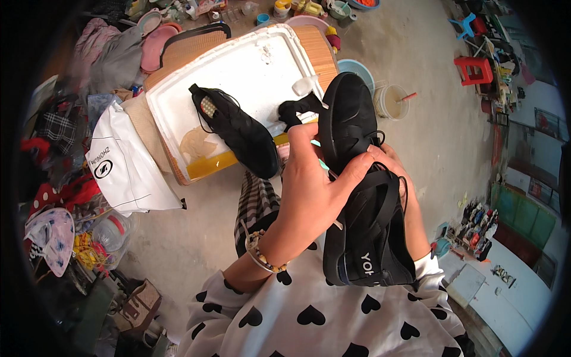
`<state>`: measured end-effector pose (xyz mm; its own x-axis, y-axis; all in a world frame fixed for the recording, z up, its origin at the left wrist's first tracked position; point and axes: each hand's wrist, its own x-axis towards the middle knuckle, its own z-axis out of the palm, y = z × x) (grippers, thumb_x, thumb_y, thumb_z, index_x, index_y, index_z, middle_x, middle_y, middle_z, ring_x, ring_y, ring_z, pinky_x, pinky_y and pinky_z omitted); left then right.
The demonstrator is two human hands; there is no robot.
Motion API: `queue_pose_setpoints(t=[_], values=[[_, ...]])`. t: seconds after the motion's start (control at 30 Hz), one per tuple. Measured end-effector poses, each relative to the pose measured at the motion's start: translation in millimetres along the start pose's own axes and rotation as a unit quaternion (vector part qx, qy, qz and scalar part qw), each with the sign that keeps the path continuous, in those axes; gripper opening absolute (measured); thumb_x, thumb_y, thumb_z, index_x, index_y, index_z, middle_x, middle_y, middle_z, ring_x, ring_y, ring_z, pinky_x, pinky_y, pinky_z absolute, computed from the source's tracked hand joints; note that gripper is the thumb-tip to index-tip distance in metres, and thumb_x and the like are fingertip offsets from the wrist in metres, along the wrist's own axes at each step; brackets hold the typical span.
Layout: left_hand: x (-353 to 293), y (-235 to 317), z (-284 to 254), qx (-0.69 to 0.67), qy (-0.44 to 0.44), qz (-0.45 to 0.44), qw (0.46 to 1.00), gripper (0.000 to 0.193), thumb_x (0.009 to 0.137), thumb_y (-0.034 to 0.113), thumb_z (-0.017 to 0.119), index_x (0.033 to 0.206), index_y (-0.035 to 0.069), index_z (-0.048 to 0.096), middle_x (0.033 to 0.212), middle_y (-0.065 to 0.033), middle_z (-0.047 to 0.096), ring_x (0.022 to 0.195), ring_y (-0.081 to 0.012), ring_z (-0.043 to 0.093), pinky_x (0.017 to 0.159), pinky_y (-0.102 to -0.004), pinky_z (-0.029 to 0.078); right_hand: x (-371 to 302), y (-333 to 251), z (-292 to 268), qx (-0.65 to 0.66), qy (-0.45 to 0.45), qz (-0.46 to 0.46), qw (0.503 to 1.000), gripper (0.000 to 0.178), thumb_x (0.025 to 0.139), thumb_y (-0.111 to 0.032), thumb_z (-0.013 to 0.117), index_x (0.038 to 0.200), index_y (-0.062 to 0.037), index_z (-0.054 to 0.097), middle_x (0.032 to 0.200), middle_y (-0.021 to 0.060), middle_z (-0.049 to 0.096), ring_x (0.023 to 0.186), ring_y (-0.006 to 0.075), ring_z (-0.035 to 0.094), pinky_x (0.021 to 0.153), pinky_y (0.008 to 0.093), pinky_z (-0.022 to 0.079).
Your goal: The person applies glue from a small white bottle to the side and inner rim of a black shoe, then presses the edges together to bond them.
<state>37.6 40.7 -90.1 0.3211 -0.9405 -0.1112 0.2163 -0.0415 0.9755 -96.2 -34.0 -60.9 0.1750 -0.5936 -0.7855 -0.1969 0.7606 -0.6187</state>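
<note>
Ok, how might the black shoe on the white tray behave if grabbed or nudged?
The shoe looks slim, so probably light, and creased, so it may give when pinched. Its toe overhangs the tray, so nudging might tip it.

A: Where does passage lie over the shallow white foam tray (pixel 238 68)?

B: Across its far half, where bare foam extends. The black lace-up fabric shoe (pixel 241 131), lying aslant, obstructs the near middle.

A: And on the right?

B: A crumpled black item (pixel 297 110) and a small whitish piece (pixel 303 87) narrow that side. The raised black thick-soled shoe (pixel 348 119), between left grip (pixel 312 187) and right grip (pixel 394 160), screens the near right corner.

A: Around the wood-patterned worktop (pixel 318 50)?

B: Grey concrete floor (pixel 443 143) offers room rightward, beyond the round light-blue basin (pixel 358 70) and whitish bucket (pixel 389 102). A white printed bag (pixel 128 169) obstructs the left edge.
</note>
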Motion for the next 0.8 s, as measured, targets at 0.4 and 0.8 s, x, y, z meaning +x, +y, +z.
queue_pose_setpoints(t=[0.4,0.8], values=[[-12.0,7.8,8.2,-0.017,-0.059,-0.070,0.996,0.059,0.083,0.005,0.067,0.127,-0.002,0.027,0.119,-0.0162,0.047,0.102,-0.0178,0.057,0.069,-0.0251,0.054,6.8,21.8,-21.0,0.095,-0.073,-0.006,0.993,0.053,0.079,-0.028,0.071,0.116,0.0046,0.051,0.102,0.0101,0.062,0.084,0.0169,0.064,0.074,0.0280,0.053],[-16.5,40.4,5.2,-0.081,-0.028,0.049,0.995,0.063,0.088,0.006,0.060,0.139,-0.004,0.026,0.123,-0.0141,0.048,0.104,-0.0158,0.053,0.080,-0.0272,0.046,-9.2,9.3,1.8,0.083,-0.022,-0.270,0.959,0.044,0.076,-0.004,0.068,0.116,0.0015,0.052,0.099,0.0071,0.064,0.089,0.0129,0.061,0.080,0.0258,0.049]])
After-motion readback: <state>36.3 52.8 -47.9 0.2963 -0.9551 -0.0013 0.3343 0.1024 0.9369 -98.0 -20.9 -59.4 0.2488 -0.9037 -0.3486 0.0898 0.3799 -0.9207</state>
